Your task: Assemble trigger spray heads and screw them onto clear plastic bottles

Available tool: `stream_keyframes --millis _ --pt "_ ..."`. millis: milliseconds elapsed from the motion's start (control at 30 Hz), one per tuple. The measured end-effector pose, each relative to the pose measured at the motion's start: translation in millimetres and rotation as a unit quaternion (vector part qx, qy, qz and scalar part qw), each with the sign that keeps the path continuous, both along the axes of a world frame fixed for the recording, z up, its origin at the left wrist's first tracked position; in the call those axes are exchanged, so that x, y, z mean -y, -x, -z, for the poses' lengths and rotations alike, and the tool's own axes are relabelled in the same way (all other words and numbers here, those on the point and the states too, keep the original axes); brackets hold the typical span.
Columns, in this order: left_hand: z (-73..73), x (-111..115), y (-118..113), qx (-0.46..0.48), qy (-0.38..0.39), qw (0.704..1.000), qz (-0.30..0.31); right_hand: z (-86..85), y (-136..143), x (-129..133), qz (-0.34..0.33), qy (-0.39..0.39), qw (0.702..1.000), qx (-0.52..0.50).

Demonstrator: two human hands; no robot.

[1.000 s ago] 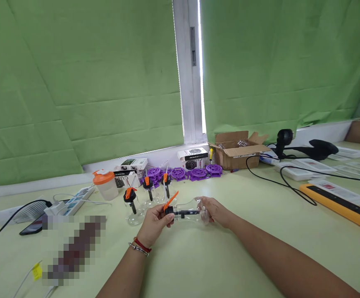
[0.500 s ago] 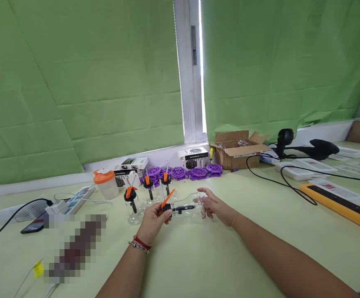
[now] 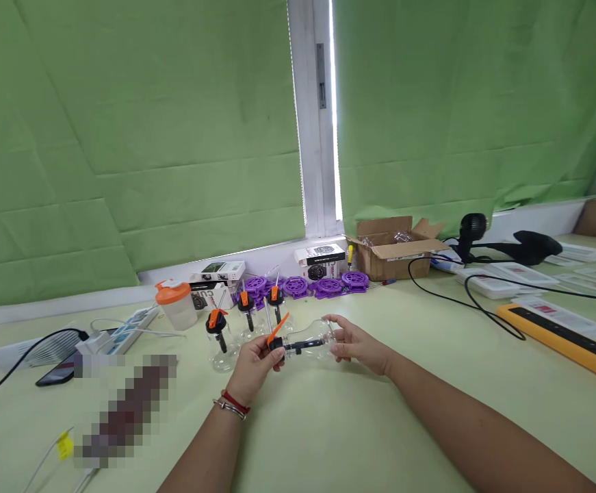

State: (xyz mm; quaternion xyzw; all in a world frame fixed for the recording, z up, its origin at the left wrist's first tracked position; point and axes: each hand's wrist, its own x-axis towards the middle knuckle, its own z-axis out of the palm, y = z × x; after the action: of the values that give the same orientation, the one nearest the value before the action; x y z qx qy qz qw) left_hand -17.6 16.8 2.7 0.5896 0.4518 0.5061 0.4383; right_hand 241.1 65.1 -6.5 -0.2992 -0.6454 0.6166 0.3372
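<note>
A clear bottle (image 3: 308, 333) with a black and orange lever cap lies sideways in the air between my two hands, a black tube running inside it. My left hand (image 3: 256, 357) is closed around the cap end, thumb on the black collar. At the base end, my right hand (image 3: 352, 344) grips the bottle with thumb in front and fingers behind. Just beyond my left hand, similar clear bottles with black and orange caps stand upright: a front one (image 3: 219, 335), a middle one (image 3: 248, 311) and a right one (image 3: 276, 306).
Purple round plastic parts (image 3: 328, 286) lie along the back, near small printed boxes (image 3: 321, 255) and an open cardboard box (image 3: 397, 253). An orange-lidded cup (image 3: 175, 305) and a power strip (image 3: 132, 329) stand left. Black cables (image 3: 475, 301) and a yellow-black bar (image 3: 559, 340) lie right.
My right hand has closed its fingers and thumb onto the base of the bottle. My left hand and the bottle have hardly moved.
</note>
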Motion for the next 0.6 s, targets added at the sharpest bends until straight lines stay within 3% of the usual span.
stream_keyframes --millis 267,600 --pt "3.2 -1 0 -0.005 -0.004 1.000 0.015 5.9 2 -2 0.009 -0.006 0.999 0.050" --pt "-1.4 2 -4 0.005 0.007 1.000 0.000 16.2 8 -7 0.043 -0.015 0.998 0.036"
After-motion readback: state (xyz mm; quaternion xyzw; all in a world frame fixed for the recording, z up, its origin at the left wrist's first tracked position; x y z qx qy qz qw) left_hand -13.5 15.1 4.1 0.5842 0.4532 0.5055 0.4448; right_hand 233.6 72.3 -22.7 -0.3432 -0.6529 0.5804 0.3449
